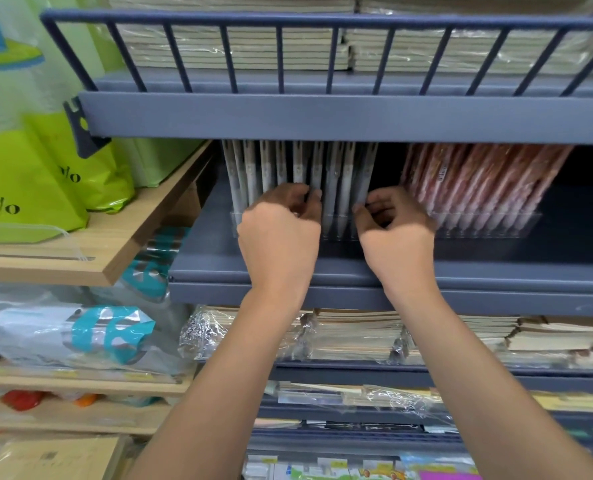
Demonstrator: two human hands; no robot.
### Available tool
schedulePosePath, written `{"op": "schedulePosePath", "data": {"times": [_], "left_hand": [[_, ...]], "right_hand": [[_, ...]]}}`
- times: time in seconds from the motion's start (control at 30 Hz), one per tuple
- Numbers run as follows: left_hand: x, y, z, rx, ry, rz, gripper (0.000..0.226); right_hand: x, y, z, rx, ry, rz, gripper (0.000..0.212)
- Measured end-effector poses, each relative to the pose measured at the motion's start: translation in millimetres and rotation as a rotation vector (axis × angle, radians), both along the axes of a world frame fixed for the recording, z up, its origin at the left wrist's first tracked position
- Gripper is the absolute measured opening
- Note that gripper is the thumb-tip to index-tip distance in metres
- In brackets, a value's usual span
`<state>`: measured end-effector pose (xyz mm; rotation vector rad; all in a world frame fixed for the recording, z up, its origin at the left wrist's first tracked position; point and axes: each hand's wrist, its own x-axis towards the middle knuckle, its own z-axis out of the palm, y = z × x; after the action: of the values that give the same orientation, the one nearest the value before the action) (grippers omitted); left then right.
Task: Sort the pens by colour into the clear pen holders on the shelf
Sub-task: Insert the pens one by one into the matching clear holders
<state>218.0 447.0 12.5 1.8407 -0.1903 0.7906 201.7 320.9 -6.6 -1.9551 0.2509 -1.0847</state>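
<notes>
White pens stand in a row in a clear pen holder on the blue shelf. Red pens fill a second clear holder to the right. My left hand reaches into the white row, its fingers curled around pens near the row's middle. To the right of it, my right hand has its fingers curled at the right end of the white row, pinching a pen there. The pens' tops are hidden behind the shelf above.
A blue railed shelf with wrapped notebook stacks hangs just above the pens. More wrapped notebooks lie on the shelf below. Green bags sit on a wooden shelf to the left.
</notes>
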Motion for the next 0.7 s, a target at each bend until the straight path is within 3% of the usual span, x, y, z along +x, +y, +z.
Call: {"op": "schedulePosePath", "data": {"times": [0.7], "left_hand": [[-1.2, -7.2, -2.3, -0.043, 0.019, 0.022, 0.011]], "right_hand": [[0.9, -3.5, -2.0, -0.001, 0.003, 0.035, 0.010]]}}
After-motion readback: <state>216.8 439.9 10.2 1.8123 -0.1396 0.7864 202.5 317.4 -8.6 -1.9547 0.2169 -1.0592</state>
